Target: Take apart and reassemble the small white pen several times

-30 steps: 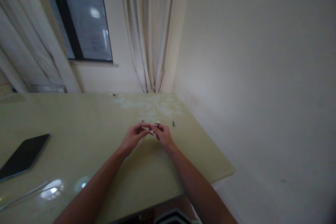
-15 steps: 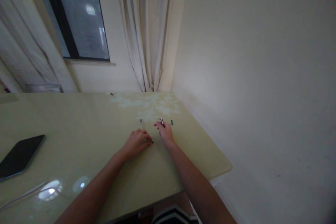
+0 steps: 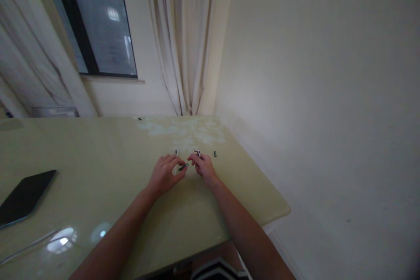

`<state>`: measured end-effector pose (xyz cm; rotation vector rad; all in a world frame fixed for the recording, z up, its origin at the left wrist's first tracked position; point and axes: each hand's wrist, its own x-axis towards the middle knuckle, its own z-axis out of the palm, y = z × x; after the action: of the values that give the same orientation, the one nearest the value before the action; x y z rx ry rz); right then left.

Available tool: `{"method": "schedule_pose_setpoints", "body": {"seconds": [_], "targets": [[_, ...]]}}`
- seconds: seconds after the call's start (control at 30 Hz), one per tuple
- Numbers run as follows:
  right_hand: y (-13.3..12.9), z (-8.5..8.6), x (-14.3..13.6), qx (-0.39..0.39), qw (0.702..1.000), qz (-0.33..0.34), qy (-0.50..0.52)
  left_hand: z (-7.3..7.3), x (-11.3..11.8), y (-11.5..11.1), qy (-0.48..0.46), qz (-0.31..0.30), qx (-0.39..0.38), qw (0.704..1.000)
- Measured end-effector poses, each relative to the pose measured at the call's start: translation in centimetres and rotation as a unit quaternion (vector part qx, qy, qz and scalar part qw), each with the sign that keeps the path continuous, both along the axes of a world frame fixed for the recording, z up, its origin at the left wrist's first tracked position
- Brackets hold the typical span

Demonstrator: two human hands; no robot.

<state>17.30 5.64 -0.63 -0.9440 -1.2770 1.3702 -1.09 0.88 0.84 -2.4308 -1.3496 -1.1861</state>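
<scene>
Between the thumb and fingers of my left hand (image 3: pixel 166 174) is a small dark stick-like piece (image 3: pixel 183 167), tilted up to the right. My right hand (image 3: pixel 204 168), close beside it on the right, holds a small white-and-black object (image 3: pixel 197 153) that sticks out above its fingers. Behind my left hand a thin pale object with a dark tip (image 3: pixel 176 152) lies on the table, partly hidden by the fingers. Another small dark piece (image 3: pixel 215 154) rests on the table just right of my right hand.
The glossy yellowish table (image 3: pixel 108 162) has its right edge beside a wall. A dark flat tablet-like object (image 3: pixel 28 194) lies at the left, with a pale cable (image 3: pixel 29 245) nearer me. A tiny dark item (image 3: pixel 139 119) lies at the far edge, before the curtains (image 3: pixel 183 52).
My left hand has risen slightly up and left, bringing the dark piece off the tabletop. My right hand has shifted a little left with the white-and-black object.
</scene>
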Motion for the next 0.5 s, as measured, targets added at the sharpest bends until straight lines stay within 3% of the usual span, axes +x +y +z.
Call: {"method": "schedule_pose_setpoints", "body": {"seconds": [0.17,0.37,0.5], "targets": [[-1.14,0.83,-0.23,0.016,0.996,0.082,0.005,0.77,-0.35,-0.42,0.021,0.006,0.105,0.994],[-1.10,0.83,-0.17,0.036,0.996,0.084,0.009,0.88,-0.28,-0.54,0.045,0.008,0.140,0.989],[-0.88,0.64,-0.18,0.044,0.998,0.049,-0.005,0.68,-0.45,-0.41,0.047,0.030,0.155,0.986]]}}
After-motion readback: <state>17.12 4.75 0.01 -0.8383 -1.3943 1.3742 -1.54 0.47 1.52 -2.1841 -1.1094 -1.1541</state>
